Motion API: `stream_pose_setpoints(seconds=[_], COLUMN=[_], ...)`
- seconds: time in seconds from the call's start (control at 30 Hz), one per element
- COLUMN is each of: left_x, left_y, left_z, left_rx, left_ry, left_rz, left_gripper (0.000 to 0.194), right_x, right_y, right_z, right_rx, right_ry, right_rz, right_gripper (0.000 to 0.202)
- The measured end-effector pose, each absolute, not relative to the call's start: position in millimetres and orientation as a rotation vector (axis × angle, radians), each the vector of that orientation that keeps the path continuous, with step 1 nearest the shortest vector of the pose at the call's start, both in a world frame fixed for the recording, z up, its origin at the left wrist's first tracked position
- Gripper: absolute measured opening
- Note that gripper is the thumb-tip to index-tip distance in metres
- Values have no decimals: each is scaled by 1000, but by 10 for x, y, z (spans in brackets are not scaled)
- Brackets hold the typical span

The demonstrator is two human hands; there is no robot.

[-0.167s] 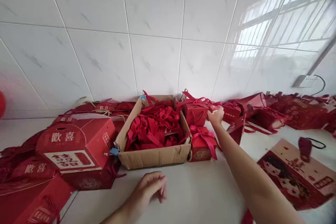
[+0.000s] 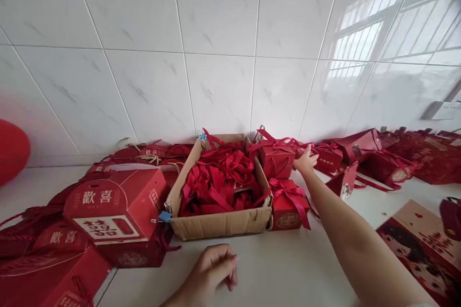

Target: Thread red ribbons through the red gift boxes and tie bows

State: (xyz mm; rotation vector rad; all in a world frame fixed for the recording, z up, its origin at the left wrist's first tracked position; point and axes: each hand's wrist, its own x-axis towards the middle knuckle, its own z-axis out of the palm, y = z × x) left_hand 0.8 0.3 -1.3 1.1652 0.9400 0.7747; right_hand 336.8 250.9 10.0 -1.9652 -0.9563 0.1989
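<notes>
My right hand (image 2: 305, 159) reaches to the back, among small red gift boxes near the wall. Its fingers are spread apart beside a small red box (image 2: 299, 149), which they partly cover. My left hand (image 2: 216, 271) hovers over the front of the white table with its fingers curled in and nothing visible in them. Between and beyond my hands stands an open cardboard box (image 2: 223, 224) full of loose red ribbons (image 2: 219, 172). Two red gift boxes with bows, one farther back (image 2: 276, 159) and one in front (image 2: 287, 206), stand against its right side.
Large red gift boxes (image 2: 111, 201) with Chinese lettering crowd the left side. Red bags (image 2: 418, 158) line the wall at the right. A printed gift bag (image 2: 421, 244) lies at front right. A red balloon-like shape (image 2: 12, 151) shows at the left edge. Blue clips (image 2: 165, 216) grip the carton.
The view has shifted, so most things appear farther right or lower. My right hand's fingers are more spread than before. My left hand remains curled before the carton.
</notes>
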Motion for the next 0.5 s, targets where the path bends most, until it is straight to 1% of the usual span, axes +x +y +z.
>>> stream_pose_setpoints(seconds=[0.07,0.17,0.23,0.37,0.5], left_x=[3,-25,-51,-89,-103], left_y=[9,5,-2,-11,-29], left_z=[-14,-2,10,31,56], left_rx=[1133,1145,1207,1291,1283], left_ry=[932,904,871,775,695], left_rz=[781,775,764,752,749], left_gripper=[46,40,35,30,28], right_x=[3403,3422,3387,3258,3214], right_y=[2510,2409,2280,1908,1327], right_z=[140,219,289,573,1079], right_rx=[-1961,-1929,-1882,-1695,-1398], right_ry=[-977,-985,-963,-886,-908], right_rz=[232,258,255,138,-25], right_gripper=[58,46,45,66,76])
